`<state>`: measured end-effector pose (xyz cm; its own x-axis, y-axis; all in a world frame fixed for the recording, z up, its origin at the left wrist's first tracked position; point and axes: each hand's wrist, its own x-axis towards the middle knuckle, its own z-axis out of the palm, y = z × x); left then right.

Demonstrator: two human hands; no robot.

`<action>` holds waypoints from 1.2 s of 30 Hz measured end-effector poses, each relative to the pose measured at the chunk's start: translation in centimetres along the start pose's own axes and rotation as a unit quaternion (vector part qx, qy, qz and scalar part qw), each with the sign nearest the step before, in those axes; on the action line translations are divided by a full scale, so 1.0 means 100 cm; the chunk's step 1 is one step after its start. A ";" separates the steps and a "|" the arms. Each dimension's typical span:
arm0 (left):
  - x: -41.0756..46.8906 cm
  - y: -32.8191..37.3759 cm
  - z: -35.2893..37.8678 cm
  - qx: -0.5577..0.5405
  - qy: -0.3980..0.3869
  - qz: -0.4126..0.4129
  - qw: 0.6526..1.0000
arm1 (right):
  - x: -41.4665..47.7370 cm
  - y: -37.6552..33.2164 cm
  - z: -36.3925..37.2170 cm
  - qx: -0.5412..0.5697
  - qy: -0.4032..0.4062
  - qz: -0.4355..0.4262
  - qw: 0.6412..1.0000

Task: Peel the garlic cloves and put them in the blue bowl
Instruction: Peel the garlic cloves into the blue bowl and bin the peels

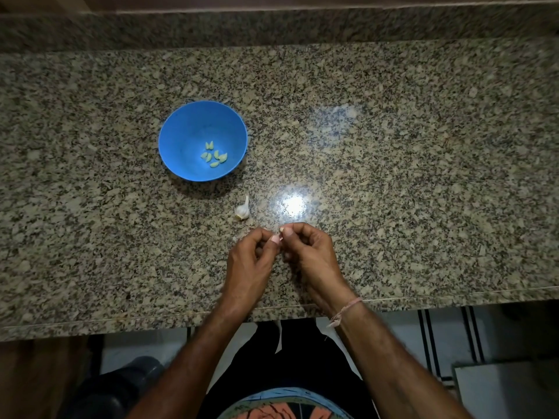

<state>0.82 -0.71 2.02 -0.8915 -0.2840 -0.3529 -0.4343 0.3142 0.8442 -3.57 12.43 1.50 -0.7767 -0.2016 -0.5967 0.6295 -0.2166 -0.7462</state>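
A: How far along?
B: Several pale peeled cloves (214, 155) lie in the round blue plastic bowl (187, 122). I see left hand (251, 261) and right hand (311, 252), fingers curled, pinching another small clove (281, 236). A white papery part-bulb (243, 209) waits nearby.

Blue bowl (181, 128): upright. Peeled garlic cloves (214, 155): several, pale green, clustered on its floor. Garlic bulb (243, 209): white, just off bowl's near-right rim. Clove (281, 233): mostly hidden, pinched between left hand (251, 261) and right hand (311, 252).

Head camera, looking steeply down, close over granite counter (393, 146)
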 end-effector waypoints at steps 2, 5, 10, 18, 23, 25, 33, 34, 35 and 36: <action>-0.001 -0.002 0.001 0.021 0.017 -0.003 1.000 | 0.000 -0.001 -0.001 0.010 0.014 -0.001 1.000; -0.002 -0.003 0.003 0.066 0.044 0.001 0.997 | 0.000 -0.006 -0.007 -0.027 0.024 -0.007 0.999; -0.002 -0.006 0.001 0.107 0.067 0.027 0.992 | -0.001 -0.010 -0.018 -0.073 0.043 -0.017 0.996; -0.008 -0.002 -0.013 0.011 0.083 0.057 0.995 | -0.008 -0.007 0.001 -0.065 -0.030 0.012 0.997; -0.013 0.003 -0.022 -0.041 0.089 0.061 0.993 | -0.013 0.005 0.016 -0.072 -0.052 -0.001 0.996; -0.012 -0.004 -0.029 -0.019 0.105 0.056 0.993 | -0.014 0.006 0.017 -0.096 -0.054 -0.019 0.994; 0.002 -0.053 -0.069 0.113 0.157 0.029 0.981 | -0.015 0.009 -0.001 -0.292 0.031 -0.112 0.949; -0.001 -0.054 -0.068 0.118 0.155 0.046 0.980 | -0.016 0.009 -0.004 -0.296 0.035 -0.117 0.947; -0.006 -0.054 -0.065 0.122 0.155 0.062 0.978 | -0.018 0.008 -0.009 -0.302 0.040 -0.124 0.944; -0.012 -0.055 -0.060 0.124 0.151 0.072 0.978 | -0.020 0.008 -0.013 -0.311 0.047 -0.130 0.940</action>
<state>5.07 -7.49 0.25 -0.8835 -0.4630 -0.0707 -0.3580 0.5702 0.7394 -1.58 13.93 1.72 -0.9193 -0.1285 -0.3721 0.3064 0.3599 -0.8812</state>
